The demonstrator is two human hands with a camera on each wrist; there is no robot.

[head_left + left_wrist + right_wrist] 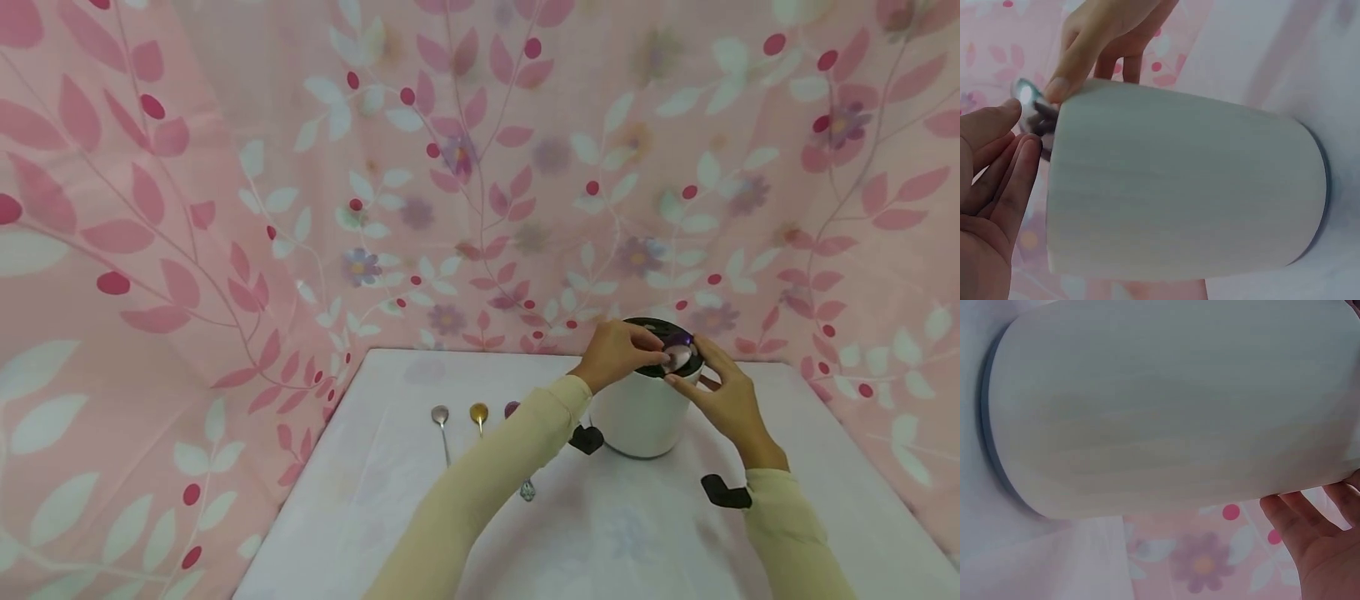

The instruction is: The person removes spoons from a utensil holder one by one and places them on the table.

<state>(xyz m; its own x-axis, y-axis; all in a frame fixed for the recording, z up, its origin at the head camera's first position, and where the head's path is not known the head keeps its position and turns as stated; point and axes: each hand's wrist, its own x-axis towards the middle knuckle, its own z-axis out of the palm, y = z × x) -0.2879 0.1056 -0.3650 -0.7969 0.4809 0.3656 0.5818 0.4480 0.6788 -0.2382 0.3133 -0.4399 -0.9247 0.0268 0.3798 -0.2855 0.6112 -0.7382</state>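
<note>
A white canister (641,417) with a black top stands on the table, its side filling much of both wrist views. My left hand (618,354) is over the top and pinches a shiny silver spoon (678,359) near its bowl, between thumb and fingers. In the left wrist view, dark slender pieces show at the canister's mouth beside the spoon (1025,94). My right hand (723,400) grips the canister's upper right side, thumb at the rim and fingers behind it. A purple gleam shows at the black top. The canister's inside is hidden.
Left of the canister, a silver spoon (440,414), a gold spoon (478,412) and a purple spoon (512,409) lie on the white tablecloth (360,467), partly behind my left sleeve. An ornate handle end (527,490) shows below the sleeve. A pink floral curtain (480,183) hangs behind.
</note>
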